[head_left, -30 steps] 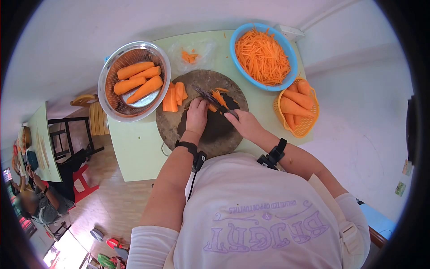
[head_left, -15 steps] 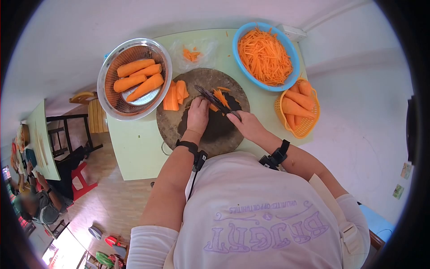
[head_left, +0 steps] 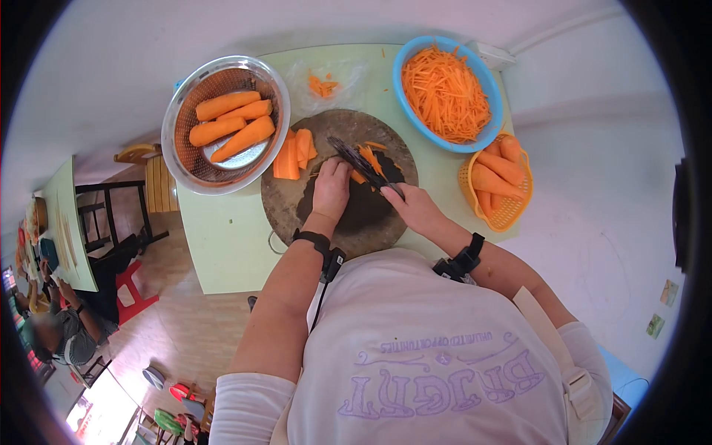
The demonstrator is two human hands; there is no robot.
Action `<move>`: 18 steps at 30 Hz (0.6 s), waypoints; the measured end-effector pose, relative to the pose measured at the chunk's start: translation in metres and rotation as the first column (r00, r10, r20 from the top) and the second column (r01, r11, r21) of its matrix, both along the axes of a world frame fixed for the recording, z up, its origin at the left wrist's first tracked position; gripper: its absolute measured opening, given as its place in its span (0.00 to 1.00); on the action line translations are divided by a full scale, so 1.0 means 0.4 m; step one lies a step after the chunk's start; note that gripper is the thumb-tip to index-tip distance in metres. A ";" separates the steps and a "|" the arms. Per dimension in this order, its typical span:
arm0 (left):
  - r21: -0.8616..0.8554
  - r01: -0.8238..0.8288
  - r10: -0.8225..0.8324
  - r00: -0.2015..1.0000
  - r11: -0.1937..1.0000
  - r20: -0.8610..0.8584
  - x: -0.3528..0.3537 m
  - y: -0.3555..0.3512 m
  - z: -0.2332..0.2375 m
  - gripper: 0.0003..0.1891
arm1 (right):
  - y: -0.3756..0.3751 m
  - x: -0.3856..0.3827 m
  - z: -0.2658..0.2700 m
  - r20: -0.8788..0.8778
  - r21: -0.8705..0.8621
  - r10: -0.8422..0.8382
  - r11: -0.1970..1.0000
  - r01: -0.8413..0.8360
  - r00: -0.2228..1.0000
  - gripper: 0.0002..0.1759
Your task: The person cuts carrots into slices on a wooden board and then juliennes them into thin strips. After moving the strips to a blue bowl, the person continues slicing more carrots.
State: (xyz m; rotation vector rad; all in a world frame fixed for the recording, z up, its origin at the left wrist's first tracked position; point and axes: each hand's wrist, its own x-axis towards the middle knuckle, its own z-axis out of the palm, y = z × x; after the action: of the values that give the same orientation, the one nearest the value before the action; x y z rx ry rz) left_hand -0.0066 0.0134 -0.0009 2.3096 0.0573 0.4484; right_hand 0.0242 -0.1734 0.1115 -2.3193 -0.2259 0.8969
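A dark-bladed kitchen knife [head_left: 354, 157] lies slantwise over a round chopping board [head_left: 282, 204], its handle wrapped in my closed right hand [head_left: 414, 206]. Left of the blade, my left hand [head_left: 331, 189] presses down with curled fingers. An orange carrot piece [head_left: 358, 177] shows by those fingertips; most of what they hold is hidden. Cut carrot strips [head_left: 371, 158] lie on the blade's far side. Flat carrot slices [head_left: 286, 157] rest at the board's left edge, apart from both hands.
Whole peeled carrots lie in a metal colander [head_left: 172, 141] at left. Shredded carrot fills a blue basin [head_left: 495, 104]; a yellow basket [head_left: 525, 194] holds more carrots. Carrot bits sit on a plastic bag [head_left: 350, 76]. Another person [head_left: 81, 326] is at a table [head_left: 68, 230] far left.
The view has shifted slightly, so the containers and board appear a little displaced. Both hands and the knife keep nearly the same place on the board.
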 end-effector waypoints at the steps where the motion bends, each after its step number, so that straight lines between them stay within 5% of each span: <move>1: -0.003 0.000 0.000 1.000 1.000 0.006 0.001 0.000 0.000 0.05 | 0.001 0.001 0.002 0.004 0.001 0.000 1.000 0.000 1.000 0.32; 7: 0.005 -0.018 0.018 1.000 1.000 -0.003 0.002 -0.001 -0.008 0.05 | 0.033 0.003 -0.012 0.078 -0.107 0.046 0.994 -0.037 0.996 0.32; 18: -0.006 0.072 -0.072 0.997 0.997 0.001 -0.015 0.021 0.016 0.05 | 0.012 -0.005 -0.027 0.033 0.054 -0.061 0.997 0.059 0.998 0.29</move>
State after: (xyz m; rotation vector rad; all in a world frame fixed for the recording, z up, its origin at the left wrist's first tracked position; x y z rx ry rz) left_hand -0.0124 0.0220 0.0055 2.2971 -0.0247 0.4116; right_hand 0.0223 -0.1688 0.1007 -2.2818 -0.1914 0.8128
